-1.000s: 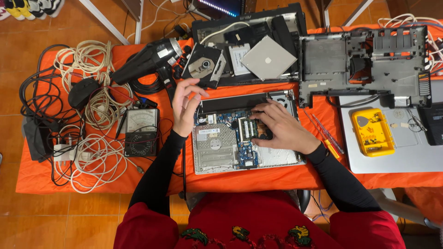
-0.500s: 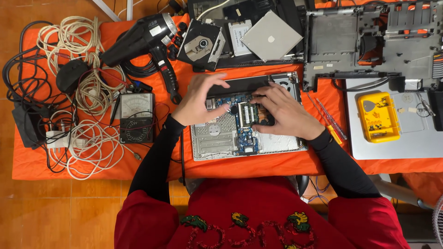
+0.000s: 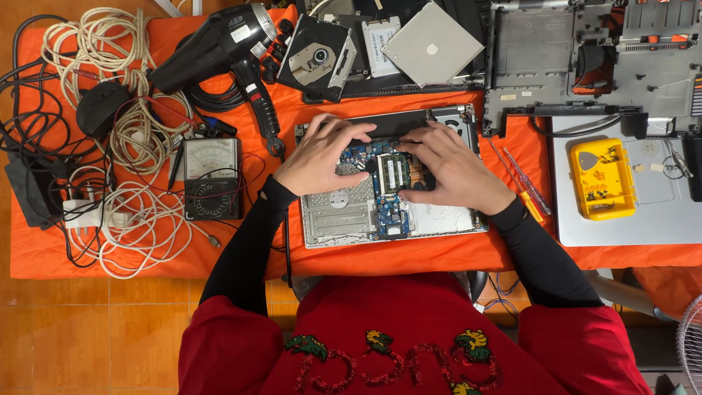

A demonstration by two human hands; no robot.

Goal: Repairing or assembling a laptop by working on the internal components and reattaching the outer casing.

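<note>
Both hands rest on the opened laptop base [image 3: 387, 183], which lies near the front edge of the orange-covered table [image 3: 146, 256], directly before the person. The left hand [image 3: 322, 157] spreads flat over the blue circuit board, fingers loose and reaching toward the dark strip at the base's rear edge, apparently steadying the chassis. The right hand [image 3: 453, 172] curves beside the green memory module [image 3: 393, 173], thumb and fingertips touching its edges; whether it actually pinches the module is hard to tell from above.

Tools sit within arm's reach: an analogue multimeter [image 3: 212, 178] just left of the base, screwdrivers [image 3: 523, 183] just right, and a yellow parts tray [image 3: 601, 178] on a grey laptop lid toward the right edge. A black heat gun [image 3: 219, 51], an optical drive [image 3: 318, 55] and coiled white cables [image 3: 131, 219] crowd the rear and left. Below the table shows tiled orange flooring.
</note>
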